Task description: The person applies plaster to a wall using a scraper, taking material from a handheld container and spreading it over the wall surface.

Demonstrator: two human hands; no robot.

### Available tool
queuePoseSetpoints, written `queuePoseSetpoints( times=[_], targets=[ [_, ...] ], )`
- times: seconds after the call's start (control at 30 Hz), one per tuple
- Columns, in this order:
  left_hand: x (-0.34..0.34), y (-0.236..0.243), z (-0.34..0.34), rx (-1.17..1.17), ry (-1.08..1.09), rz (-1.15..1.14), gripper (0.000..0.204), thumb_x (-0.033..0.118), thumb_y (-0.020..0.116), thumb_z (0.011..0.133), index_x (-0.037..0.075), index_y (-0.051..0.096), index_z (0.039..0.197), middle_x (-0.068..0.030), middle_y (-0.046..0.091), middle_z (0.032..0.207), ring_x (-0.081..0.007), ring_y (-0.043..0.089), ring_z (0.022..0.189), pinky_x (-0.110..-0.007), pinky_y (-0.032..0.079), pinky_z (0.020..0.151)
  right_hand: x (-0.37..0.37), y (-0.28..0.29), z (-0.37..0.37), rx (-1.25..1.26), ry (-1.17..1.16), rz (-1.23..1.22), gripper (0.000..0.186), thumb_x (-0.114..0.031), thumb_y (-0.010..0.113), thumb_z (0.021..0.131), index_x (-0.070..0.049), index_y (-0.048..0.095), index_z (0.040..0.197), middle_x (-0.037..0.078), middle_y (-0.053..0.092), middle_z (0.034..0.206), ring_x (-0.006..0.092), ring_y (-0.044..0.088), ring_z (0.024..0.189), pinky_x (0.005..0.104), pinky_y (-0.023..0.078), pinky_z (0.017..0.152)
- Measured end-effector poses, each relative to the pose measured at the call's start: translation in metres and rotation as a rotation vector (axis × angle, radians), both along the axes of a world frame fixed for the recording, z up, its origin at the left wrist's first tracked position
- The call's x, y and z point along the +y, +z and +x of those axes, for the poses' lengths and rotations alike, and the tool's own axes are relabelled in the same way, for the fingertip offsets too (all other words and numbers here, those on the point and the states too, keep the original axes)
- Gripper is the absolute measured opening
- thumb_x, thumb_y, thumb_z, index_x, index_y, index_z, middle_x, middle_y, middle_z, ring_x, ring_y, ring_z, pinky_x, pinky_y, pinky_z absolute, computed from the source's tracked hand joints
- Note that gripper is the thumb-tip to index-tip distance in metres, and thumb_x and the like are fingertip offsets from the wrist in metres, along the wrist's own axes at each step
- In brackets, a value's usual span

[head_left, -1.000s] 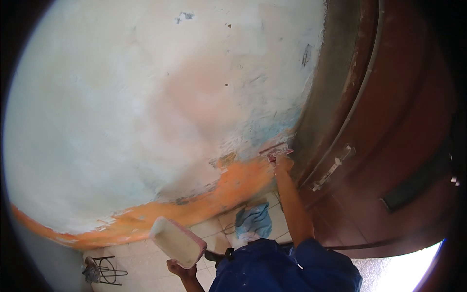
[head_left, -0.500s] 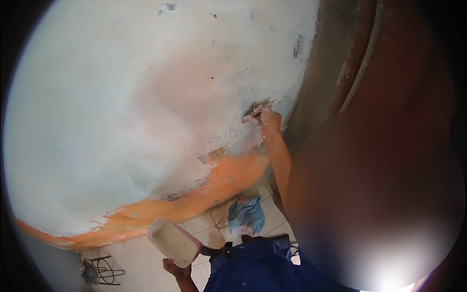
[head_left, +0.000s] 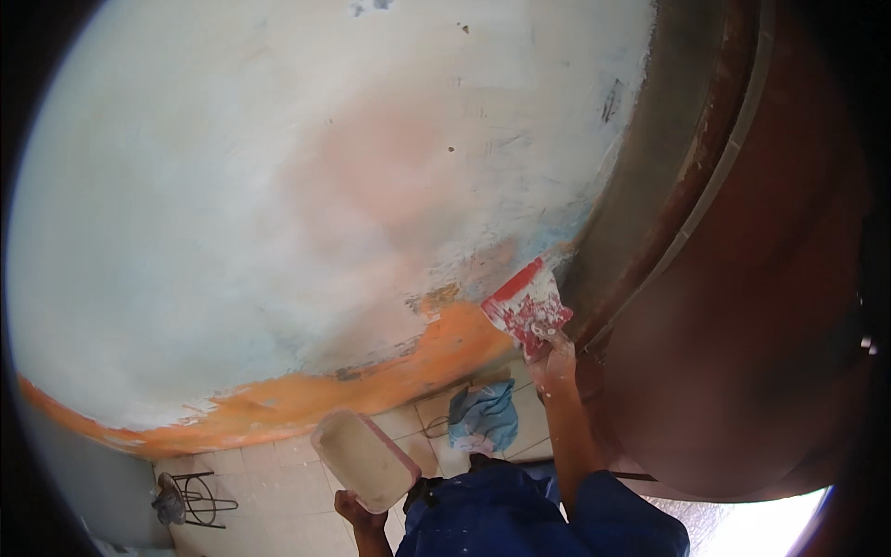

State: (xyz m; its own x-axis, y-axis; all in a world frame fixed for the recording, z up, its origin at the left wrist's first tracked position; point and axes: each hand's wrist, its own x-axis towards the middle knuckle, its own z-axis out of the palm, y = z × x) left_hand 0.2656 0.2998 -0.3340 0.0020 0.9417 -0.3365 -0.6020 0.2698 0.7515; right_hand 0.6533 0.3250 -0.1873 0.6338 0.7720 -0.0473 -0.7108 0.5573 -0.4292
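Observation:
My right hand (head_left: 555, 360) grips a red putty knife (head_left: 522, 302) smeared with white compound, its broad blade in front of the pale, patchy wall (head_left: 260, 186) near its lower right edge; I cannot tell whether it touches. An orange band (head_left: 297, 395) runs along the wall's bottom. My left hand (head_left: 357, 509) holds the near end of a shallow pinkish tray (head_left: 364, 457) with smooth beige paste in it, held low above the floor. Past the tray, a crumpled light blue cloth (head_left: 483, 413) lies on the tiles at the wall's foot.
A dark red door (head_left: 798, 186) and its frame (head_left: 705, 204) curve along the right, partly blurred. A metal-framed stool (head_left: 206, 497) with a dark bundle stands on the tiled floor (head_left: 278, 483) at lower left. Bright light shows at lower right.
My right hand went up the wall with the knife, then came back down; the knife's red face is now turned into view. The tray stays in my left hand, slightly farther right in view.

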Motion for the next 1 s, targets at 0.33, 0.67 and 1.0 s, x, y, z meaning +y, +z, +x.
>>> queuePoseSetpoints(
  times=[0.33,0.67,1.0],
  targets=[
    [0.020,0.046,0.068,-0.309,-0.382,0.145,0.074,0.018,0.054,0.066,-0.002,0.028,0.133,-0.0178,0.044,0.128,-0.0304,0.045,0.117,-0.040,0.038,0.098,-0.030,0.026,-0.067,-0.813,0.272,-0.478,0.022,-0.002,0.066,0.077,0.001,0.057,0.098,0.006,0.064,0.087,0.0106,0.059,0.072,0.0245,0.049,0.065],
    [0.015,0.078,0.118,-0.205,-0.373,0.182,0.088,0.005,0.047,0.050,0.004,0.020,0.133,-0.0140,0.042,0.122,-0.0258,0.042,0.119,-0.037,0.034,0.102,-0.047,0.060,-0.108,-1.776,0.285,-0.785,0.031,-0.008,0.063,0.075,0.002,0.053,0.102,0.022,0.062,0.080,0.0336,0.063,0.074,0.0384,0.049,0.066],
    [0.008,0.066,0.131,-0.010,-0.341,0.266,0.092,0.004,0.054,0.049,0.004,0.018,0.134,-0.0148,0.041,0.124,-0.0265,0.039,0.120,-0.036,0.033,0.102,-0.042,0.020,-0.117,-1.936,0.124,-0.769,0.046,-0.007,0.065,0.060,0.000,0.051,0.104,0.022,0.060,0.078,0.0398,0.059,0.071,0.0449,0.049,0.064]
  ],
)
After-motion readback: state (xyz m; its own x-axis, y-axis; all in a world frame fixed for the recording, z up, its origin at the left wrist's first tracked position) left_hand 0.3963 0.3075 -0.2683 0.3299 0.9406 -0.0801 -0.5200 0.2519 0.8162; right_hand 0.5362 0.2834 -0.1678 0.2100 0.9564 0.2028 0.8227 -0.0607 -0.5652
